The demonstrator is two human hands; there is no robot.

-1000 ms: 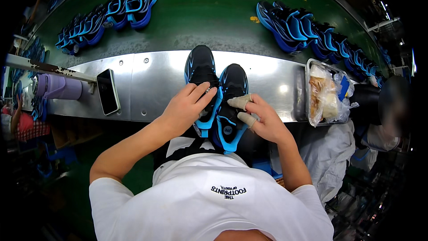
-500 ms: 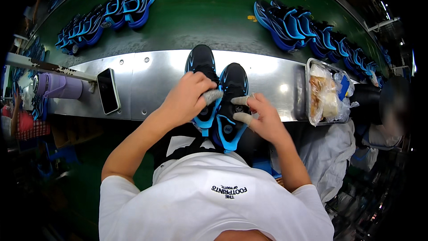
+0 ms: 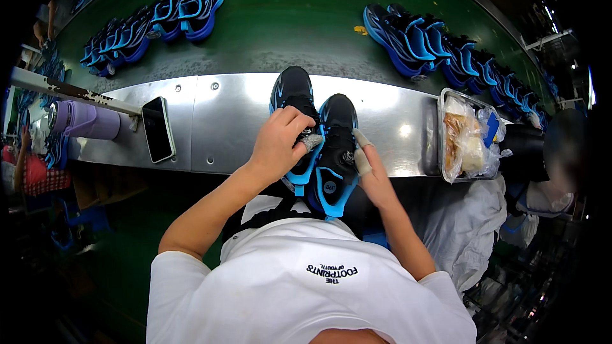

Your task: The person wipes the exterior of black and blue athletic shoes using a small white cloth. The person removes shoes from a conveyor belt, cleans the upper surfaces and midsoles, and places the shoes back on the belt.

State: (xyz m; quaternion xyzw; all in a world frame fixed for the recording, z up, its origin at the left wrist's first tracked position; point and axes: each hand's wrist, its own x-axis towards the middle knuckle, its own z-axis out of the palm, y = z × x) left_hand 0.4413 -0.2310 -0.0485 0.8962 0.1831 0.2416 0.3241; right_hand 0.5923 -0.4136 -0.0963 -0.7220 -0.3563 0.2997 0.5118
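Observation:
Two black sneakers with bright blue trim lie side by side before me, toes pointing away: the left sneaker [image 3: 294, 89] and the right sneaker [image 3: 338, 114]. My left hand [image 3: 280, 143] is closed over the lacing of the left one, fingers curled, a grey cover on one digit. What the fingertips pinch there is partly hidden. Against the outer side of the right sneaker rests my right hand [image 3: 373, 169], its fingers stretched and apart, two of them in pale covers. The heels of both sneakers overhang the near edge of the metal ledge [image 3: 242, 127].
A phone [image 3: 157, 130] and a lilac flask [image 3: 95, 121] are on the ledge at left. At right stands a metal tray [image 3: 441, 134] with plastic-wrapped food. Rows of similar sneakers, at left [image 3: 197, 13] and right [image 3: 401, 41], line the green belt [image 3: 287, 19].
My right hand has drawn back from the right sneaker's lacing to its outer side. My left hand stays on the left sneaker, having shifted slightly. The whole view has moved a little.

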